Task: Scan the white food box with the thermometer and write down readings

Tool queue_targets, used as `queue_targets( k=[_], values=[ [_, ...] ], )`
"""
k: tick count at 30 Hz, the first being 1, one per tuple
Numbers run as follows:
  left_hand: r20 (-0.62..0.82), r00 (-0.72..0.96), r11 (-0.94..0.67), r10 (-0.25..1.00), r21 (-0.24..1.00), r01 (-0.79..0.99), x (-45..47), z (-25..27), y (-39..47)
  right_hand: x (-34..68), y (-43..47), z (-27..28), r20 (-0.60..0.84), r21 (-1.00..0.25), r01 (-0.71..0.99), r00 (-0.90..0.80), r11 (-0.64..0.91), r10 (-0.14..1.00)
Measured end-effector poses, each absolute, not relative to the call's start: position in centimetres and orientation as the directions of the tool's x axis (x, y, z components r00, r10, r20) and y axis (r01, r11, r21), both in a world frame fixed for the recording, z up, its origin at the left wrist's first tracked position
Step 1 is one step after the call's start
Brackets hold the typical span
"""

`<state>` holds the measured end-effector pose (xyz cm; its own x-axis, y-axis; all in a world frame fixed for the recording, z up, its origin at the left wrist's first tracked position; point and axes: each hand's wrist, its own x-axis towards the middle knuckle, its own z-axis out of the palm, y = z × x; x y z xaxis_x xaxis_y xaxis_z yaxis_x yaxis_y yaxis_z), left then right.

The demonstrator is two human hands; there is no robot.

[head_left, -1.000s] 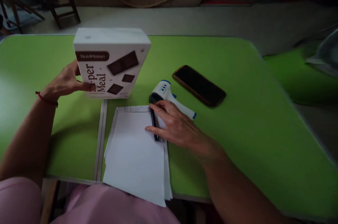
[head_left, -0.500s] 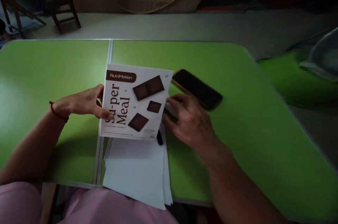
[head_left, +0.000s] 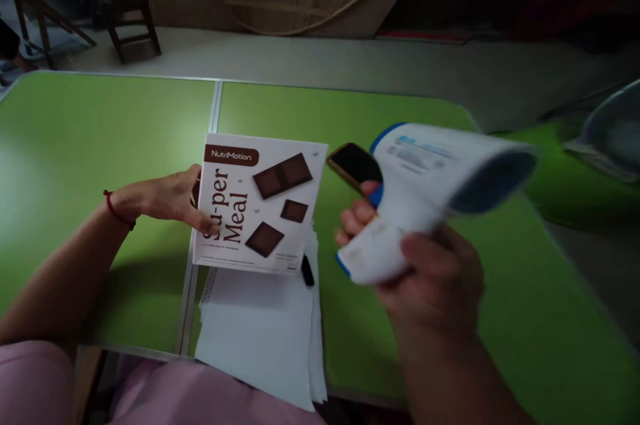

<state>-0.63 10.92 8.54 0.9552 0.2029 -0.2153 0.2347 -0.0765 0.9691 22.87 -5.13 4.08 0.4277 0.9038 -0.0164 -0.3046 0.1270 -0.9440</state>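
Observation:
My left hand (head_left: pixel 175 201) grips the left edge of a white box (head_left: pixel 235 225) with brown chocolate pictures and "Su-per Meal" printing, its thumb on the front face. The box is held tilted above a stack of white paper sheets (head_left: pixel 260 331). My right hand (head_left: pixel 435 271) is wrapped round the handle of a white and blue barcode scanner (head_left: pixel 435 165), raised over the table to the right of the box. Its wide dark-blue end faces right. Behind the scanner lies a dark phone (head_left: pixel 353 161), partly covered by it.
A small black object (head_left: pixel 307 271), perhaps a pen or its cap, lies on the papers' right side. The green table (head_left: pixel 150 118) has a metal seam (head_left: pixel 215 108) across it. A wooden chair (head_left: pixel 133 18) stands on the floor beyond, and a green object (head_left: pixel 555 145) is at the right.
My right hand has come up and to the right, away from the box's edge, with the barcode scanner now in full view. The box in my left hand has hardly moved.

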Motion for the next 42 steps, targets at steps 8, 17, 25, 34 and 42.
queue_targets(
  k=[8, 17, 25, 34, 42],
  values=[
    [-0.188, 0.944, -0.138, 0.270, 0.963, 0.231, -0.5, 9.4, 9.9, 19.2, -6.7, 4.6, -0.221, -0.879, -0.453, 0.112, -0.148, 0.969],
    [-0.186, 0.924, -0.184, 0.334, 0.949, 0.258, -0.6, 9.5, 9.5, 19.3, -7.2, 3.7, -0.160, -0.929, -0.356, 0.145, -0.100, 0.976],
    [-0.176, 0.922, -0.217, 0.344, 0.941, 0.260, -0.6, 9.5, 9.4, 19.2, -7.2, 3.7, -0.140, -0.917, -0.390, 0.132, -0.079, 0.981],
    [-0.197, 0.935, -0.214, 0.296, 0.940, 0.266, -0.7, 9.4, 9.7, 19.2, -7.1, 3.9, -0.127, -0.917, -0.394, 0.142, -0.061, 0.982],
    [-0.194, 0.919, -0.222, 0.342, 0.934, 0.280, -0.7, 9.5, 9.5, 19.4, -7.0, 3.8, -0.108, -0.946, -0.317, 0.133, -0.061, 0.985]
  ],
)
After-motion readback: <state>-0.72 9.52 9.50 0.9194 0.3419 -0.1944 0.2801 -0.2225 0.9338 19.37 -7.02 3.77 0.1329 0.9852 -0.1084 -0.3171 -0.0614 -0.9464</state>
